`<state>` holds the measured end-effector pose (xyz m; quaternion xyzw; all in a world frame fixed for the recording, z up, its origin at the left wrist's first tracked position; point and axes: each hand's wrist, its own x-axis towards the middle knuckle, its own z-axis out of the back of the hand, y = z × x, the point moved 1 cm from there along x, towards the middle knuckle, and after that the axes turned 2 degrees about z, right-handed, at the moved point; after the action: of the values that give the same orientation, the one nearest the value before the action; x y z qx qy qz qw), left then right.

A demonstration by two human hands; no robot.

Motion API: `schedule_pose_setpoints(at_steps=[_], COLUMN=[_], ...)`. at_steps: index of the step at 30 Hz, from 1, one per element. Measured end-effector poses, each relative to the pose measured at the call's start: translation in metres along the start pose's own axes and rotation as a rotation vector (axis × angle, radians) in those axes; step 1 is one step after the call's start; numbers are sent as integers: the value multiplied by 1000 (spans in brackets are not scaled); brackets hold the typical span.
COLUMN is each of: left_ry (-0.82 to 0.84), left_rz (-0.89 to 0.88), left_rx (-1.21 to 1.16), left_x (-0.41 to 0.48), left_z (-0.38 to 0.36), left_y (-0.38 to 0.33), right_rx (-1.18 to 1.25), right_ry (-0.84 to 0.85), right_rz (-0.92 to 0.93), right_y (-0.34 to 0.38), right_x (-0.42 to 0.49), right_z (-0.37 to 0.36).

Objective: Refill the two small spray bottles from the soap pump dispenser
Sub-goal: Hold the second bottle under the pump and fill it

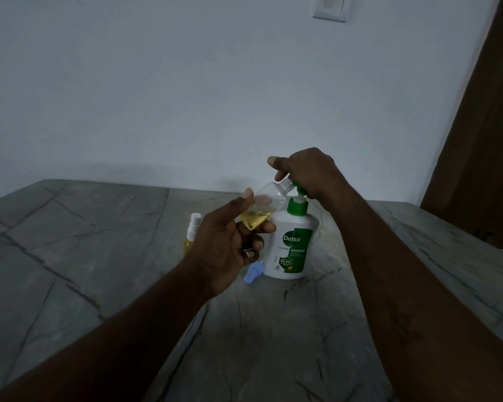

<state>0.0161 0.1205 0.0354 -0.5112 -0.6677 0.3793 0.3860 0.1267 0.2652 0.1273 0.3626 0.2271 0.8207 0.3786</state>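
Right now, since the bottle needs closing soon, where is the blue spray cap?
Head view, centre: the blue spray cap lies on the table, at the left foot of the soap dispenser, just below the left hand.

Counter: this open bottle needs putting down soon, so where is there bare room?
Bare stone lies left of the capped spray bottle, on the counter in front of the blue cap, and right of the soap dispenser. It is crowded around the dispenser: cap, held bottle, left hand, right hand.

Lighting was dim and bluish. A soft shadow lay low on the wall (186, 82) behind the table (70, 242). Edges bowed slightly.
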Motion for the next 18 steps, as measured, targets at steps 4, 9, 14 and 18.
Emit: schedule_pose_setpoints(at_steps=[4, 9, 14, 18], left_ry=[-3, -15, -28, -15], left_rz=[-1, 18, 24, 21], left_rx=[11, 4, 18, 13], left_x=[0, 1, 2, 1], left_z=[0, 2, 3, 3], left_y=[0, 2, 3, 3], right_rx=[45, 78, 105, 67], right_ry=[80, 164, 181, 99], right_rz=[-72, -156, -154, -99], right_y=[0, -7, -9, -7], right_x=[-1, -1, -1, -1], right_z=[0, -8, -10, -7])
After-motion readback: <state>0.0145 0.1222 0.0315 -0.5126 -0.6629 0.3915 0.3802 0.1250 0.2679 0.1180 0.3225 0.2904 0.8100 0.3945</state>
